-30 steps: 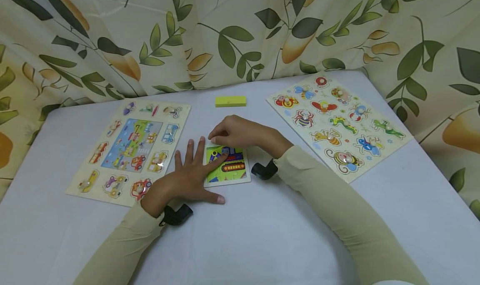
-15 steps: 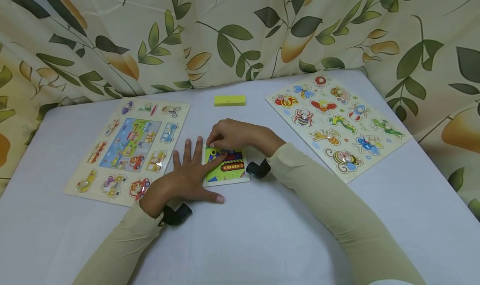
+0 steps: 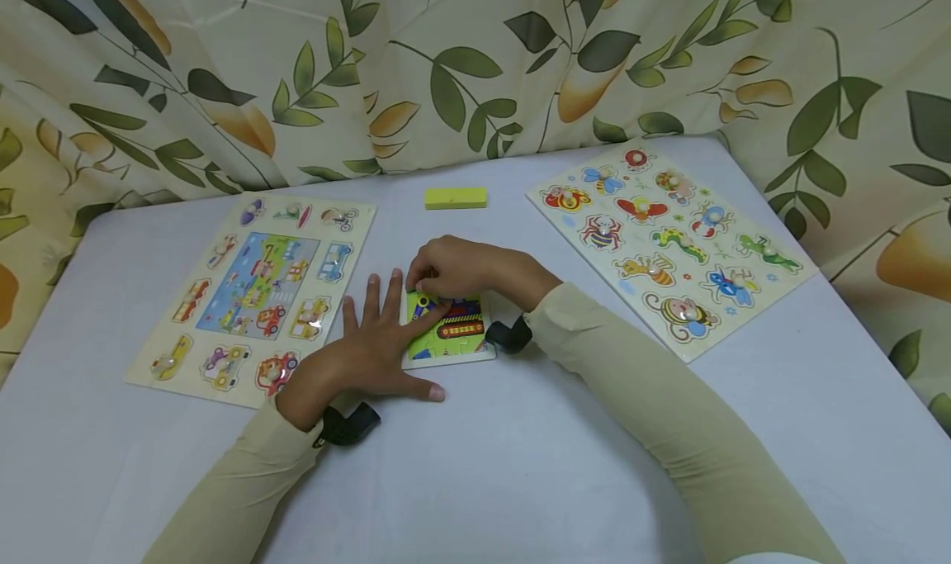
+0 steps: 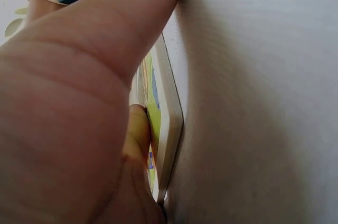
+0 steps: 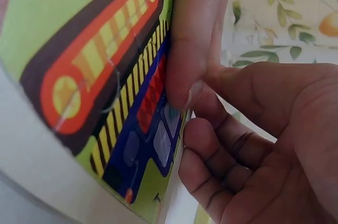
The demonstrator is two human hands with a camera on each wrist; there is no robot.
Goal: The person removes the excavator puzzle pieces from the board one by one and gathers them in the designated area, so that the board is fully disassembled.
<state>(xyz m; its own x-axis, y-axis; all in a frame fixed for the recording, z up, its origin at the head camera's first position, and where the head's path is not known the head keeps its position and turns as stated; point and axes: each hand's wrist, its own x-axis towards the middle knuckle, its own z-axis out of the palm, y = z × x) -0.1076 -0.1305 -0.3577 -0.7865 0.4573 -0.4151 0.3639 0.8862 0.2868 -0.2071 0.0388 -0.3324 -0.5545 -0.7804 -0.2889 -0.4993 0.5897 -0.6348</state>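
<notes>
A small jigsaw puzzle (image 3: 455,343) with a tracked digger on a green ground lies flat on the table in a pale frame. My left hand (image 3: 371,364) lies spread beside it, index finger pressing across the picture and thumb on the cloth. At the puzzle's far left corner, my right hand (image 3: 461,267) pinches with thumb and index finger; what sits between those tips is mostly hidden. In the right wrist view its other fingers (image 5: 203,145) curl against the far edge, while the left index finger (image 5: 193,49) presses the picture (image 5: 105,49).
A vehicle peg puzzle board (image 3: 186,258) lies at left, partly beneath the left forearm. At right is an insect peg puzzle board (image 3: 706,296). A yellow block (image 3: 456,198) sits behind the puzzle. The table (image 3: 505,481) has a white cloth; a leaf-patterned curtain (image 3: 461,68) hangs behind.
My right hand has shifted slightly left and toward me, its thumb and index finger coming down onto the puzzle's corner. My left hand has stayed in place.
</notes>
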